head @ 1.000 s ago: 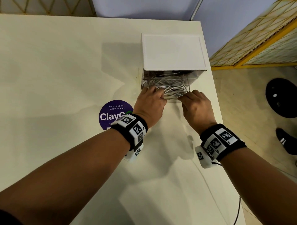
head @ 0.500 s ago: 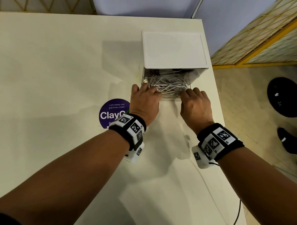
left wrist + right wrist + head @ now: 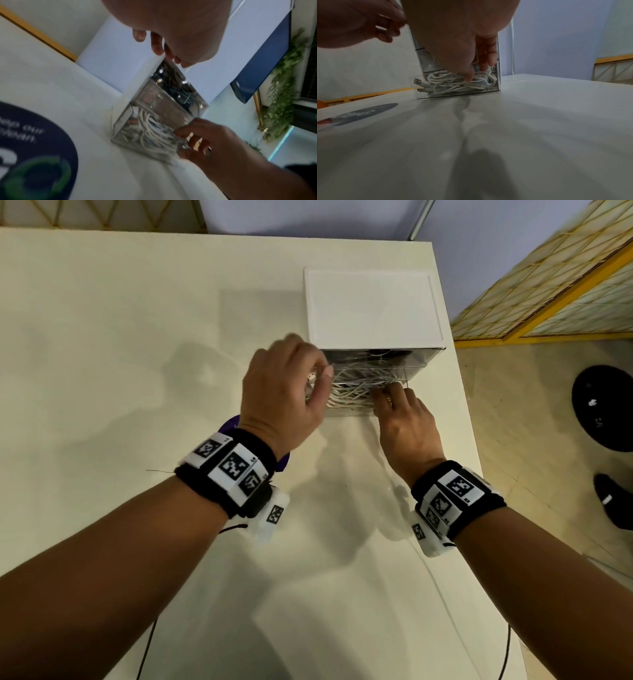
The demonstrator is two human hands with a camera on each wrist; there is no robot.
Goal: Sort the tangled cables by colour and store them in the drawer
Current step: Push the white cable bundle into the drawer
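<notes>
Cables [image 3: 453,83] lie in the open bottom drawer [image 3: 419,93] under your right hand [image 3: 407,422], whose fingers press them; your left hand [image 3: 284,392] hovers loosely curled, holding nothing.

A cream table [image 3: 137,344] fills most of the head view. A round purple sticker [image 3: 363,113] with white lettering is stuck to its top, with a green ring printed on it [image 3: 39,175] in the left wrist view. Pale blue wall panels [image 3: 308,217] are seen beyond the far edge, and yellow-framed lattice panels [image 3: 548,285] to the right. A black round object [image 3: 603,409] and a dark shoe [image 3: 613,501] are seen on the floor. Green foliage [image 3: 283,83] is shown hanging beside a dark blue panel [image 3: 264,60].
</notes>
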